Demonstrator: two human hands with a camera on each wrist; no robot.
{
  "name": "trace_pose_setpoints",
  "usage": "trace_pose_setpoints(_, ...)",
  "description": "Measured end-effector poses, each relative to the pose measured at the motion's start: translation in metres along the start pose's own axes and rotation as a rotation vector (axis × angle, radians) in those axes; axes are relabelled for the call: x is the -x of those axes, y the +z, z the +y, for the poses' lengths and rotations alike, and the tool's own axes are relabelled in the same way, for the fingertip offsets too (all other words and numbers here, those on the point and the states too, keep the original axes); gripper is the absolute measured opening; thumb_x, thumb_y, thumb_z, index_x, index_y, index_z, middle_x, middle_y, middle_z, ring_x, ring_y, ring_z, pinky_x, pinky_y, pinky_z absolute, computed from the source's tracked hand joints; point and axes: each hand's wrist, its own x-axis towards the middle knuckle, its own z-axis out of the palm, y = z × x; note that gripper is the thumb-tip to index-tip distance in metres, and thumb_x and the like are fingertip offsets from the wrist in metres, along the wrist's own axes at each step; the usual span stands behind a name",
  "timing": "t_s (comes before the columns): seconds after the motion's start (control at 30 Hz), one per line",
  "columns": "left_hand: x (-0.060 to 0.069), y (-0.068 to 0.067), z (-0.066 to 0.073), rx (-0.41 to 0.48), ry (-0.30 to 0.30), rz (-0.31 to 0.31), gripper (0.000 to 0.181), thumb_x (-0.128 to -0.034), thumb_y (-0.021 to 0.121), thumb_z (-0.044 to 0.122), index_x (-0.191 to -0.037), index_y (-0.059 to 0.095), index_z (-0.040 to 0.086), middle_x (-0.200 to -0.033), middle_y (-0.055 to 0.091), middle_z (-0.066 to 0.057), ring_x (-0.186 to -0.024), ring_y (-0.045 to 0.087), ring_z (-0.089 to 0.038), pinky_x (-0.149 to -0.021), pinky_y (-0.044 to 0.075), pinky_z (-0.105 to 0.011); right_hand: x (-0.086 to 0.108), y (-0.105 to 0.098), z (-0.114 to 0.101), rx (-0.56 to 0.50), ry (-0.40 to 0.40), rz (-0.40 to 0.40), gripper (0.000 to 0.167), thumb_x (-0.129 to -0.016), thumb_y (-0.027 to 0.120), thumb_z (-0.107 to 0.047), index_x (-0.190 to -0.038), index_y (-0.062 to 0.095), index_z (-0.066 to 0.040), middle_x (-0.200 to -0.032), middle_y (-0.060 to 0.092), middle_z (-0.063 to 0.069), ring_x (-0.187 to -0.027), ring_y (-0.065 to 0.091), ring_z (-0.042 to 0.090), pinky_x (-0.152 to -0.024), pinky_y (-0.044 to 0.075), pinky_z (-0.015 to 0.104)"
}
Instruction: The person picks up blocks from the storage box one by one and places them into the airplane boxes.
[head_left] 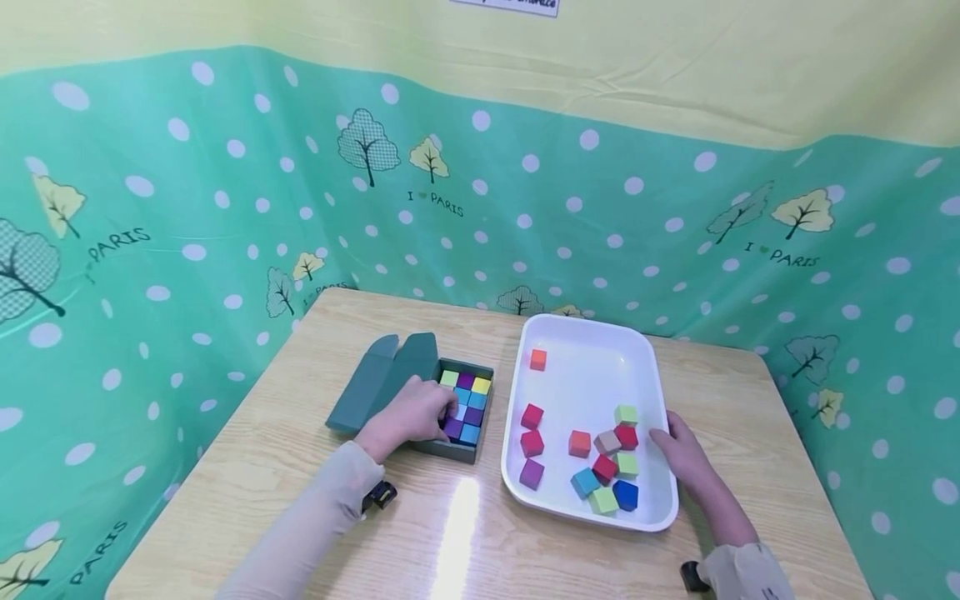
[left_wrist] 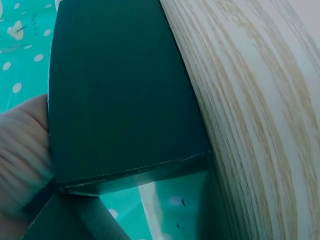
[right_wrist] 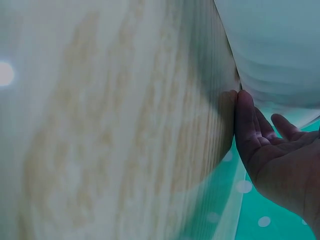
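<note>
My left hand (head_left: 415,411) reaches into an open dark green box (head_left: 483,412) with rows of colored cubes inside. Its bent fingers are down among the cubes at the box's left side and hide that part. Whether a cube is between the fingertips cannot be seen. In the left wrist view the box's outer wall (left_wrist: 120,90) covers the fingers, and only part of the hand (left_wrist: 25,150) shows. My right hand (head_left: 685,450) rests at the right side of a white tray (head_left: 585,333), thumb near the rim. In the right wrist view the hand (right_wrist: 280,155) has loosely bent fingers beside the tray's underside (right_wrist: 280,55).
Loose cubes lie in the tray, among them a red cube (head_left: 532,417), a purple cube (head_left: 532,474) and a dark blue block (head_left: 625,495). The box's lid (head_left: 382,379) is folded out to the left. A patterned cloth (head_left: 480,208) hangs behind the wooden table (head_left: 285,400).
</note>
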Motion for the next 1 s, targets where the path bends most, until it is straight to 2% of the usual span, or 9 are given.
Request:
trace_pose_setpoints(0.23, -0.0020, -0.0004, 0.0040, -0.060, 0.000, -0.008, 0.041, -0.0587, 0.093, 0.039, -0.076, 0.058, 0.027, -0.069, 0.052, 0.017, -0.066, 0.048, -0.009, -0.065, 0.031, -0.033, 0.0009, 0.0000, 0.0014, 0.001, 0.002, 0.000, 0.064, -0.105, 0.038, -0.030, -0.152, 0.010, 0.003, -0.153, 0.017, 0.031, -0.139, 0.020, 0.048, -0.107, 0.026, 0.057)
trace_pose_setpoints(0.43, -0.0008, -0.0028, 0.0066, -0.075, -0.002, -0.013, 0.042, -0.0581, 0.093, 0.039, -0.076, 0.058, 0.026, -0.072, 0.054, 0.016, -0.068, 0.049, -0.010, -0.065, 0.032, -0.033, -0.0002, -0.0001, 0.0014, -0.001, 0.005, -0.001, 0.064, -0.105, 0.038, -0.030, -0.152, 0.011, 0.003, -0.153, 0.018, 0.030, -0.139, 0.020, 0.048, -0.107, 0.026, 0.057)
trace_pose_setpoints(0.63, -0.0026, -0.0038, 0.0059, -0.075, -0.008, -0.039, 0.042, -0.0585, 0.091, 0.043, -0.077, 0.058, 0.026, -0.072, 0.055, 0.016, -0.068, 0.049, -0.009, -0.065, 0.033, -0.033, 0.0023, -0.0001, 0.0024, -0.002, 0.009, 0.002, 0.064, -0.105, 0.038, -0.030, -0.153, 0.010, 0.002, -0.153, 0.017, 0.030, -0.139, 0.021, 0.048, -0.106, 0.027, 0.057)
trace_pose_setpoints(0.8, -0.0053, -0.0061, 0.0054, -0.043, 0.001, -0.067, 0.040, -0.0602, 0.091, 0.044, -0.079, 0.060, 0.025, -0.071, 0.055, 0.015, -0.068, 0.049, -0.010, -0.067, 0.033, -0.033, 0.0029, -0.0010, 0.0042, 0.008, 0.020, 0.017, 0.065, -0.105, 0.037, -0.032, -0.153, 0.010, 0.002, -0.154, 0.017, 0.029, -0.138, 0.022, 0.047, -0.106, 0.028, 0.057)
trace_pose_setpoints(1.0, -0.0046, -0.0076, 0.0004, -0.008, -0.019, -0.089, 0.039, -0.0606, 0.091, 0.043, -0.081, 0.062, 0.027, -0.071, 0.054, 0.015, -0.068, 0.049, -0.008, -0.069, 0.033, -0.033, -0.0030, -0.0003, 0.0024, 0.020, 0.011, 0.016, 0.067, -0.104, 0.039, -0.035, -0.153, 0.012, 0.001, -0.154, 0.019, 0.027, -0.139, 0.023, 0.046, -0.105, 0.029, 0.057)
